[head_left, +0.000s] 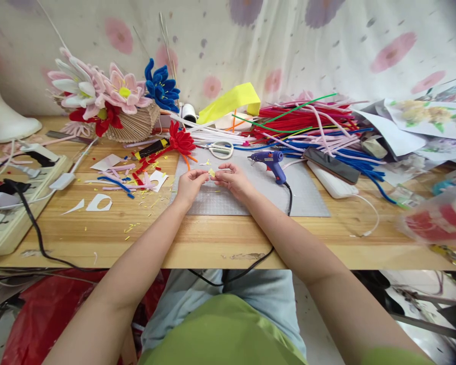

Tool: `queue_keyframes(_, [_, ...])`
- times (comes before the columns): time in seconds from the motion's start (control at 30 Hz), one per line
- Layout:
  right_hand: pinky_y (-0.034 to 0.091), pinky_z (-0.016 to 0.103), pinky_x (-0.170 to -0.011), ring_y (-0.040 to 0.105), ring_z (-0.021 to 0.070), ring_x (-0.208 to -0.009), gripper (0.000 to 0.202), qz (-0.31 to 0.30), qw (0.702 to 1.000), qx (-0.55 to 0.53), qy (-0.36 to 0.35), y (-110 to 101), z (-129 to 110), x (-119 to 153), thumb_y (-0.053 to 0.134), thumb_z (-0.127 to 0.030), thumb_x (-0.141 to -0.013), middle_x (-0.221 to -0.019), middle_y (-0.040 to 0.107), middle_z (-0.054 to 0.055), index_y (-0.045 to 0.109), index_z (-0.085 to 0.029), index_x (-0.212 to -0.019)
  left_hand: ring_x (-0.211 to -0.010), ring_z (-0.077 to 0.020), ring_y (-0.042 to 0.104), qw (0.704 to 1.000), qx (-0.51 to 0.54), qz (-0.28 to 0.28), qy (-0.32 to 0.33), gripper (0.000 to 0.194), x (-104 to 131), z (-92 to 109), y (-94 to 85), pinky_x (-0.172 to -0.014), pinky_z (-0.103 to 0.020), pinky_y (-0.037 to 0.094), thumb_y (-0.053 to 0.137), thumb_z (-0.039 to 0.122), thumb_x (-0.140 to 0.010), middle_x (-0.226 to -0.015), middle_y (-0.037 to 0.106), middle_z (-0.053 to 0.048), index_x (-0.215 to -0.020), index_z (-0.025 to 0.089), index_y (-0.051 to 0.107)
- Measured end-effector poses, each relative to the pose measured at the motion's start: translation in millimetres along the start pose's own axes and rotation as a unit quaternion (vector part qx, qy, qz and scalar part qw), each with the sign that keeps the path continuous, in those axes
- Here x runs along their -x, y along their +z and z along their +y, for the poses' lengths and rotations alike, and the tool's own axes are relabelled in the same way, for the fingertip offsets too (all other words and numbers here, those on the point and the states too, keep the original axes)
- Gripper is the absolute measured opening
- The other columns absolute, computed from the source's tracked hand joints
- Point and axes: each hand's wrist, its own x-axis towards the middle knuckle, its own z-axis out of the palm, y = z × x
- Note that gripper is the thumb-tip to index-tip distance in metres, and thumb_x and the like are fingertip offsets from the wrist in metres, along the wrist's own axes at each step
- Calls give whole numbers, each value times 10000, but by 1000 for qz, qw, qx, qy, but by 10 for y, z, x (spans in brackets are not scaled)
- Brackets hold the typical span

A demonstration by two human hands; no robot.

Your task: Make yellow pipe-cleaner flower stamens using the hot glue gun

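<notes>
Wooden desk (197, 248), one grey mat (307, 200), one small yellow piece (212, 173) over it, two grips closed on the piece, left hand (192, 185) and right hand (233, 182), one glue gun (272, 162) to the right, one red flower (181, 139) to the left, one dark phone (332, 165) farther right.

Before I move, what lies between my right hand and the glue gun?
In the head view, only a bare stretch of grey mat shows between your right hand and the glue gun.
</notes>
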Motion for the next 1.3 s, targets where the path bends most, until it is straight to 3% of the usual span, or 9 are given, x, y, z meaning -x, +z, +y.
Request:
queue_keyframes(0.3, [517,243,-619,665,129,-677,440,-25,999,27,-5,-6,13,-10,740,-160,-549,-694,648,-34,447,-192,-875,-573,-108,548,1000,-23,17,1,138,-19,-49,-6,-618,-243,419,711,251,-572,-587,633,1,-649,152,653])
queue_keyframes(0.6, [463,213,-588,555,60,-574,404,-31,984,136,-107,9,45,-73,718,-250,-562,-670,616,-75,451,-212,-863,-584,-117,559,990,-132,2,56,118,-57,-140,-42,-618,-247,412,660,250,-602,-628,646,-9,-672,154,658])
queue_keyframes(0.73, [462,226,-601,559,69,-578,378,-33,982,143,-116,-4,66,-106,697,-256,-568,-636,607,-82,446,-215,-847,-581,-119,559,987,-151,1,59,129,-55,-145,-46,-616,-250,415,651,259,-603,-636,650,-12,-678,154,658])
queue_keyframes(0.93, [456,222,-593,559,72,-591,402,-38,983,135,-115,-35,42,-115,711,-262,-550,-641,606,-81,439,-214,-842,-607,-128,577,996,-83,-18,21,119,-56,-50,-47,-649,-253,436,627,259,-631,-595,638,-11,-669,157,673])
queue_keyframes(1.1, [446,210,-579,558,72,-610,434,-101,979,131,-115,-48,-26,-59,731,-287,-564,-685,617,-69,454,-213,-890,-630,-128,583,999,-44,-11,-3,171,-75,43,-76,-691,-269,461,705,313,-603,-611,641,-9,-654,156,660])
queue_keyframes(1.3, [448,226,-599,561,82,-601,414,-148,966,167,-133,-28,-98,0,724,-291,-599,-684,619,-59,447,-222,-898,-677,-132,605,997,-11,-72,-21,313,-34,106,-101,-755,-294,477,797,323,-512,-697,679,-30,-749,149,690])
